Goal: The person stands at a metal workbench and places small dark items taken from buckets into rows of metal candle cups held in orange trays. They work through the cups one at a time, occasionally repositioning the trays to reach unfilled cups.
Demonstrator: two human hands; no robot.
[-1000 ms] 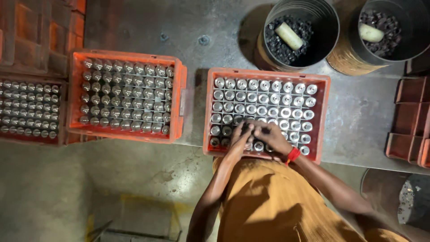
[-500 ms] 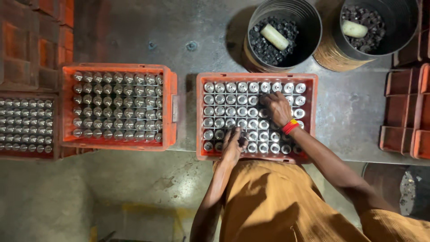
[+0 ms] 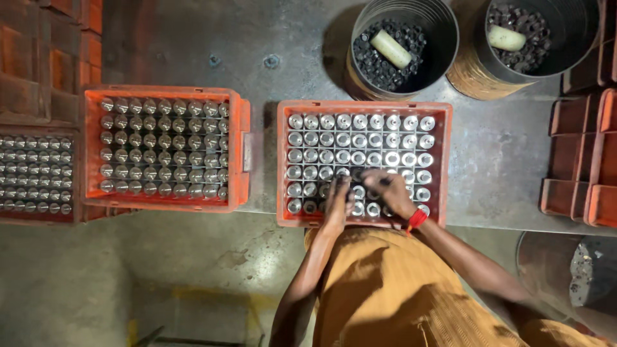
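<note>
An orange crate [image 3: 364, 106] on a grey metal table holds rows of upright shiny metal cylinders [image 3: 360, 138]. Both my hands rest over its near rows. My left hand [image 3: 337, 200] is curled on the cylinders, with a small dark cap at its fingertips. My right hand [image 3: 390, 191], with a red band at the wrist, lies just to the right. Its fingers pinch a small dark cap [image 3: 384, 182]. The two hands almost touch.
A second orange crate [image 3: 164, 92] of cylinders sits to the left, and a third [image 3: 38, 173] at the far left edge. Two round buckets [image 3: 443, 26] [image 3: 578, 51] of small dark caps stand behind. Empty orange trays [image 3: 578, 160] are stacked at the right. A drum [image 3: 578, 270] stands below them.
My right hand has drawn back from the crate's middle rows to the near rows beside my left hand. The left hand has stayed at the near edge.
</note>
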